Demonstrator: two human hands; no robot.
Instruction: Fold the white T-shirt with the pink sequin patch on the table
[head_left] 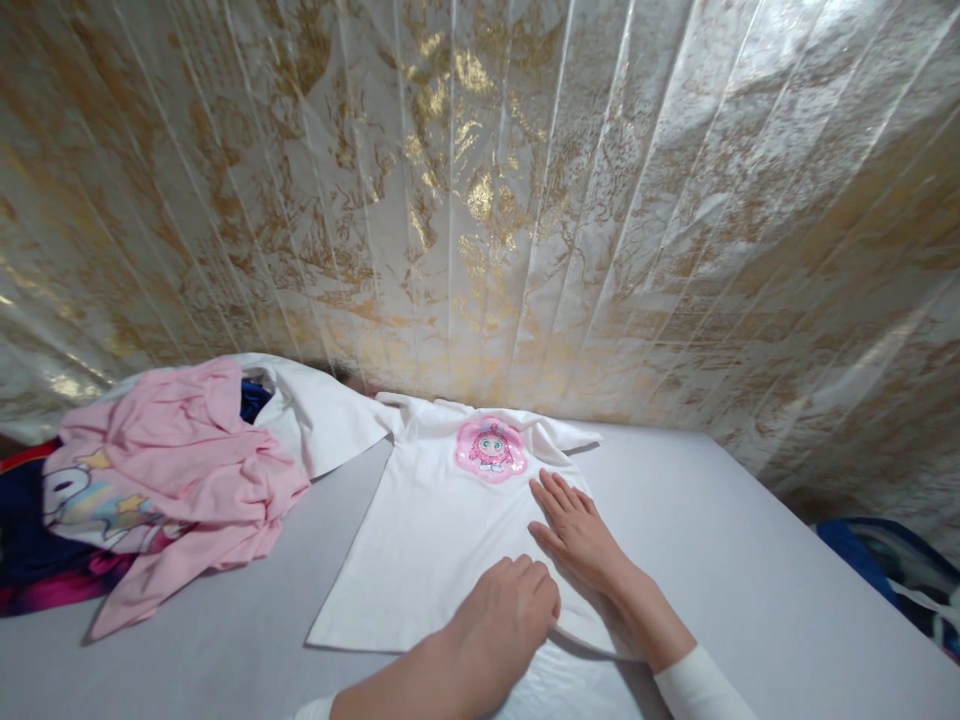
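A white T-shirt (pixel 420 540) lies spread on the pale surface, its neck end toward the curtain. On its chest is a pink patch (pixel 491 450) with a cartoon figure. My left hand (pixel 504 622) is closed at the shirt's near hem, fingers curled round the fabric edge, which lifts slightly there; the fingertips are hidden. Stretched out flat, my right hand (pixel 577 530) rests on the shirt's right side, just below the patch, with nothing in its grasp. Soft creases run across the cloth between the two hands.
To the left is a heap of clothes with a pink printed top (pixel 202 460), white cloth (pixel 322 415) and dark blue fabric (pixel 30 540). A shiny gold-and-silver curtain (pixel 480 200) hangs behind the grey-white surface (pixel 720 560). Beyond its right edge is a blue bag-like item (pixel 862 560).
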